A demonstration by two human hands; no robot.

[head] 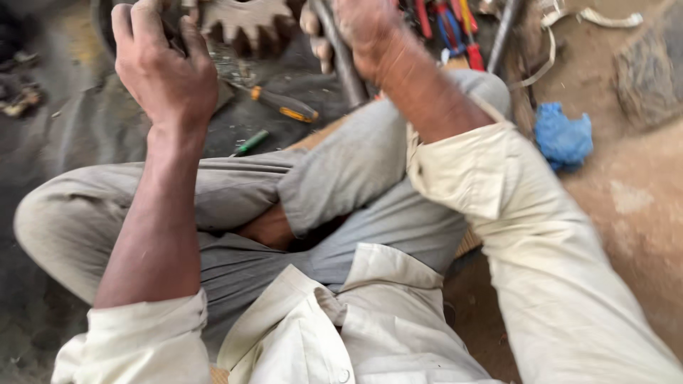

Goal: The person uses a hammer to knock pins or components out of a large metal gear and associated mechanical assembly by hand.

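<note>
Left hand (167, 67) on toothed gear (245, 21) at frame's top edge, right hand (356, 28) around metal rod (341, 60).

Two hands up: left hand (165, 67), right hand (356, 32). One toothed gear (245, 21), two screwdrivers (283, 104) (250, 143), one blue rag (562, 136) at right.

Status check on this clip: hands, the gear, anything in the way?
Left hand gripping toothed gear at its edge. Right hand closed on metal rod. Screwdriver lies on the ground just below; crossed legs close underneath.
</note>
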